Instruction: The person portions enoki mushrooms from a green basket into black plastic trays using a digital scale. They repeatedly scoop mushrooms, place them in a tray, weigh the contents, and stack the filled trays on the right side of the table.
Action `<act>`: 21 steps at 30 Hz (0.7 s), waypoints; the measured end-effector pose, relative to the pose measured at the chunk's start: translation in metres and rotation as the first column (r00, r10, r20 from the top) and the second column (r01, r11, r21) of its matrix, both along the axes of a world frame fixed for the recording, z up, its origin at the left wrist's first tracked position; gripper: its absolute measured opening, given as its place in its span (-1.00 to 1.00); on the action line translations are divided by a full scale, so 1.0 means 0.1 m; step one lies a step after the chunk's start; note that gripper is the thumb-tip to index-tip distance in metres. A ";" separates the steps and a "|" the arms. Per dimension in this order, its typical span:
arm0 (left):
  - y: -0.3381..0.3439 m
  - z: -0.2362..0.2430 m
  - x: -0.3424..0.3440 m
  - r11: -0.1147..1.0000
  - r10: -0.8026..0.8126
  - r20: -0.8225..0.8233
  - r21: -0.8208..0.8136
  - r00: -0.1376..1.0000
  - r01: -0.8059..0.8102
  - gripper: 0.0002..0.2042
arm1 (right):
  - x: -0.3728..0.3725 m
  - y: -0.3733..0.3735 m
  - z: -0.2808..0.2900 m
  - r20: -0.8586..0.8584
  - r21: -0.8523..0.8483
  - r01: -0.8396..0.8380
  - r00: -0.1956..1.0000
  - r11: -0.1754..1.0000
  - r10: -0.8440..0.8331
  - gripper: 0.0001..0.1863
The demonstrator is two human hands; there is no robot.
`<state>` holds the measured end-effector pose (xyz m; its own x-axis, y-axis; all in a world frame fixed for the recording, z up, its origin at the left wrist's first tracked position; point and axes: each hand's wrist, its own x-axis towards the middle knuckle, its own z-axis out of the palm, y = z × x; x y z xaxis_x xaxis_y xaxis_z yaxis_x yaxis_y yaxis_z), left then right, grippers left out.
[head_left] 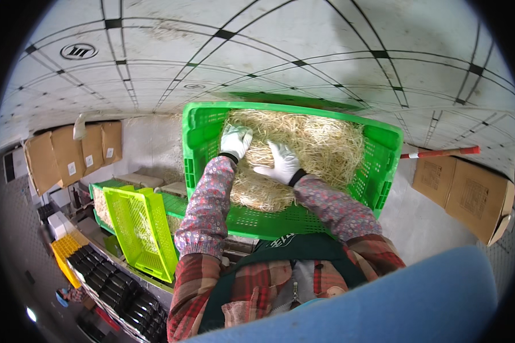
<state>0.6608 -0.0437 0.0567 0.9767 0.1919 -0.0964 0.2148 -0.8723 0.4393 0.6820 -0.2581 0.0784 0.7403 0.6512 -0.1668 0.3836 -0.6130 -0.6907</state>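
A large green perforated crate (pixel 292 106) lies in front of me, holding a heap of thin, pale yellow, straw-like strands (pixel 309 137). Both my hands wear white gloves and reach into it. On the left part of the heap, my left hand (pixel 236 142) has its fingers curled into the strands. My right hand (pixel 281 164) rests on the middle of the heap, thumb spread away from the fingers. Beneath my wrists, a lower clump of strands (pixel 257 191) lies near the crate's close side. Some fingertips are sunk in the strands and hidden.
A yellow-green crate (pixel 167 228) stands tilted at left, beside another green crate (pixel 100 214) with strands. Cardboard boxes stand at left (pixel 54 154) and right (pixel 463 188). A red pole (pixel 446 152) juts out right of the crate. Black trays (pixel 111 286) are stacked at lower left.
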 end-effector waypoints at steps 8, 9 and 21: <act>-0.11 0.01 -0.44 0.994 0.061 0.087 0.084 0.994 -0.068 -0.73 | 0.92 0.31 -0.13 -0.339 0.321 -0.069 0.923 0.944 0.182 -0.44; -0.13 0.04 -0.43 0.995 0.072 0.107 0.056 0.992 -0.079 -0.73 | 0.98 0.48 -0.19 -0.360 0.238 -0.094 0.916 0.967 0.178 -0.40; -0.95 0.02 -1.34 0.271 0.943 0.059 -0.710 0.328 -0.650 -0.43 | 0.92 1.16 -0.45 -0.436 -0.204 -0.337 0.872 0.919 0.223 -0.03</act>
